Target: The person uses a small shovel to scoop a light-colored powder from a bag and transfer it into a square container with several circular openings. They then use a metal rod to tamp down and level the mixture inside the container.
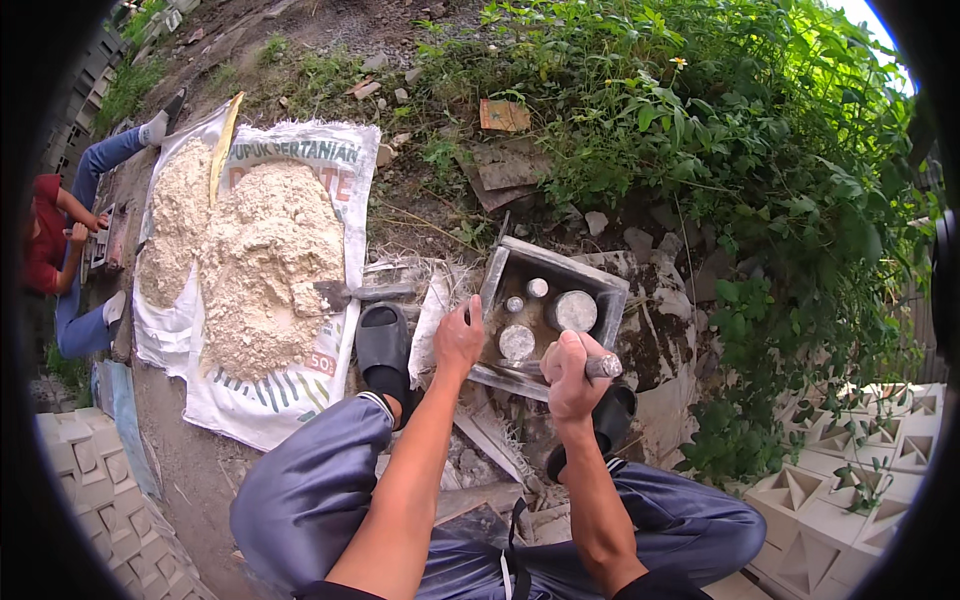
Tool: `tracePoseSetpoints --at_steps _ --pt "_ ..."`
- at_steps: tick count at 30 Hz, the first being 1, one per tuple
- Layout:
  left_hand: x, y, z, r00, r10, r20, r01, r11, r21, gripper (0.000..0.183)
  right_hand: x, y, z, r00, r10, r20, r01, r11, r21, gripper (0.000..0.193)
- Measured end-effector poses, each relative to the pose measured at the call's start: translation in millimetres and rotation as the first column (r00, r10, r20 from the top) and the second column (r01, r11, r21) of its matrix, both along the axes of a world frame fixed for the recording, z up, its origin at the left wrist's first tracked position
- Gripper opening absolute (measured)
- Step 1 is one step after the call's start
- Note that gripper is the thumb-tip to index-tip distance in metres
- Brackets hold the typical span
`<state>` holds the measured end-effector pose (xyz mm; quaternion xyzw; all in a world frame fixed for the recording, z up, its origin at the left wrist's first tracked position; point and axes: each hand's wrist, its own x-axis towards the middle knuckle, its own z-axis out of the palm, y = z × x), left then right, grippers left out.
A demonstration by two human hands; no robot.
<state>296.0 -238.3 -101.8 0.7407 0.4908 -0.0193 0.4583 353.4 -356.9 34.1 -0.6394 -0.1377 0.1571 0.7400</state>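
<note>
Between my feet sits a square grey mould box (pixel 612 290), tilted slightly, with several round, pale-dusted cylinders standing up inside it, among them a wide one (pixel 574 312) and a shorter one (pixel 517 343). My left hand (pixel 459 338) is curled at the left wall of the box, gripping its edge; part of its fingers is hidden. Over the near right corner, my right hand (pixel 575 380) is closed around a thick, dusty handle (pixel 604 366) with a rounded end. What that handle belongs to is mostly hidden; a thin bar runs left from the fist along the box's near side.
Left of the box, pale damp powder (pixel 270 260) is heaped on white woven sacks (pixel 250 412). A trowel (pixel 365 292) lies at the heap's edge. Another person (pixel 75 225) sits far left. Leafy plants (pixel 780 160) crowd the right, above stacked pale blocks (pixel 830 500).
</note>
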Motion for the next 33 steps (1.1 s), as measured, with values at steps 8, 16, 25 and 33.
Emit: tracePoseSetpoints --at_steps 8,16,25,33 --pt "12 -11 -6 0.994 0.043 0.096 -0.048 0.997 0.060 0.056 -17 -26 -70 0.935 0.016 0.354 0.033 0.991 -0.131 0.035" --pt "2 -4 -5 0.998 0.019 0.067 -0.021 0.999 0.027 0.055 -7 3 42 0.996 -0.021 0.087 0.026 0.998 -0.055 0.037" --pt "10 -2 -17 0.996 0.025 0.089 -0.026 1.000 0.013 0.055 -14 -1 -57 0.975 0.065 0.211 -0.036 0.990 -0.138 0.036" --pt "-1 0 -13 0.993 0.052 0.107 -0.055 0.998 0.025 0.054 -13 19 43 0.991 -0.074 0.114 0.074 0.997 0.002 0.035"
